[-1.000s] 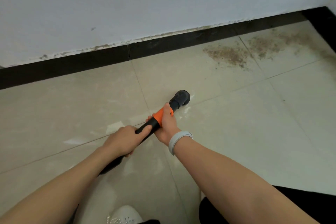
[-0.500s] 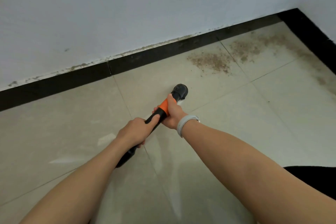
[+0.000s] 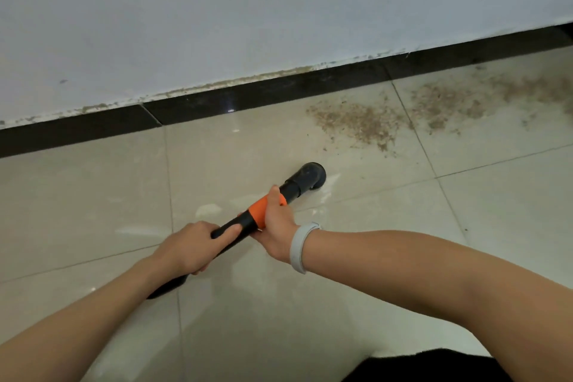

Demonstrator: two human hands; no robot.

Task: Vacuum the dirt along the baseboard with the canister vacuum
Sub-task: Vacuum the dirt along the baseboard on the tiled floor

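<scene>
Both hands on vacuum wand (image 3: 238,223). Left hand (image 3: 192,246) wraps the black tube; right hand (image 3: 277,220) grips the orange collar (image 3: 259,211), grey wristband (image 3: 300,246) on that wrist. Round nozzle (image 3: 308,175) is down on the tiled floor (image 3: 93,195), short of the dirt (image 3: 356,121), which lies along the black baseboard (image 3: 279,93). No containers in view. Versus 0.5 s ago: grips unchanged; the floor's far right corner has left view.

Nozzle (image 3: 308,176) on floor (image 3: 465,242), dirt (image 3: 359,122) beyond it, near baseboard (image 3: 279,93).
</scene>
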